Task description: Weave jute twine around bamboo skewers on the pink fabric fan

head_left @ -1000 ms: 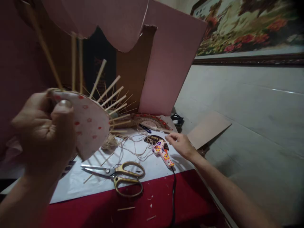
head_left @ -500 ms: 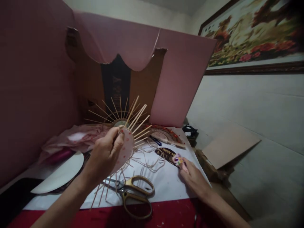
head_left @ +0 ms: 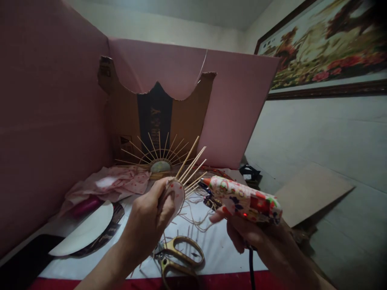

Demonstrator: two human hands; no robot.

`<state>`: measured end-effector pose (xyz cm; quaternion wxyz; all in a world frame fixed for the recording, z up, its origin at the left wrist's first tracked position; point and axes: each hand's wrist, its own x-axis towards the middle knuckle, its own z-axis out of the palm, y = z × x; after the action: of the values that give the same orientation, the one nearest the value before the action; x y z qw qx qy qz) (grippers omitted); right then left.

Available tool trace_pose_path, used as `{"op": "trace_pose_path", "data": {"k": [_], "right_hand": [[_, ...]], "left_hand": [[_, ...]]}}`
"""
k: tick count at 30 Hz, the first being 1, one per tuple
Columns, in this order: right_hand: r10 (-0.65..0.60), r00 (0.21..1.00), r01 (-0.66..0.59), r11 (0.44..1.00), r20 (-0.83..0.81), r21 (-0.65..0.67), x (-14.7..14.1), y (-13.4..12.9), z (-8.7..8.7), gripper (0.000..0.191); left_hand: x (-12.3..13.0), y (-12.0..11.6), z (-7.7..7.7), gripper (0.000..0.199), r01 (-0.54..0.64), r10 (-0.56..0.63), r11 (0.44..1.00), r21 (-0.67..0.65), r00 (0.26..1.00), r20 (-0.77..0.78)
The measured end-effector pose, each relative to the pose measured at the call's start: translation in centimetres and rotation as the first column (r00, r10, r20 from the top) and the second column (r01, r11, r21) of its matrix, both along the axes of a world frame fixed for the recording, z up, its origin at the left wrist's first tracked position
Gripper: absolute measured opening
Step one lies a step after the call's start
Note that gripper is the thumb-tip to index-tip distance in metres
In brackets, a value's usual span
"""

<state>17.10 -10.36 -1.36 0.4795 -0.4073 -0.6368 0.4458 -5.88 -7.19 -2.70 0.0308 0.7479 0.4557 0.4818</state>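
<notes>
Left hand [head_left: 145, 219]: fingers pinching pale-pink, red-dotted rounded piece [head_left: 179, 192], likely steadying slim wooden sticks [head_left: 187, 158] facing floral-patterned glue gun [head_left: 238, 196], grasped by right hand's [head_left: 255, 235] fingers.

two hands [head_left: 149, 211] [head_left: 254, 235], one glue gun [head_left: 242, 197], one pair of scissors [head_left: 171, 246], one framed picture [head_left: 329, 52]

The person's left hand [head_left: 151, 209] and right hand [head_left: 249, 231] were bare. The left forearm [head_left: 116, 257], also bare, met the frame's edge between seven and eight o'clock, tapering toward the hand; the bare right forearm [head_left: 294, 257], shadowed, met it between four and five.
</notes>
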Motion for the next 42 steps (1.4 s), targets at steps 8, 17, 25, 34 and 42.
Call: {"op": "trace_pose_path", "data": {"k": [8, 17, 25, 34, 42], "right_hand": [[-0.164, 0.976, 0.143, 0.979, 0.142, 0.149, -2.9, 0.9, 2.7, 0.015], [0.021, 0.940, -0.053, 0.995, 0.339, 0.087, -1.6, 0.3, 4.1, 0.019], [0.022, 0.934, -0.093, 0.979, 0.355, 0.184, -1.1, 0.8, 3.5, 0.017], [-0.194, 0.970, 0.115, 0.898, 0.148, 0.424, -3.6, 1.6, 3.2, 0.009], [-0.215, 0.966, 0.127, 0.879, 0.145, 0.459, -4.8, 2.6, 3.2, 0.011]], "left_hand": [[0.7, -0.6, -0.1, 0.024, 0.026, -0.026, 1.000, 0.001, 0.999, -0.032], [1.0, -0.6, 0.0, 0.022, 0.025, -0.019, 0.994, 0.106, 0.998, -0.053], [1.0, -0.6, -0.3, 0.025, 0.044, -0.037, 0.993, 0.107, 0.997, -0.064], [1.6, -0.9, -0.3, 0.026, 0.091, -0.083, 0.989, 0.114, 0.994, -0.071], [2.1, -0.9, -0.4, 0.029, 0.128, -0.117, 0.983, 0.131, 0.989, -0.088]]}}
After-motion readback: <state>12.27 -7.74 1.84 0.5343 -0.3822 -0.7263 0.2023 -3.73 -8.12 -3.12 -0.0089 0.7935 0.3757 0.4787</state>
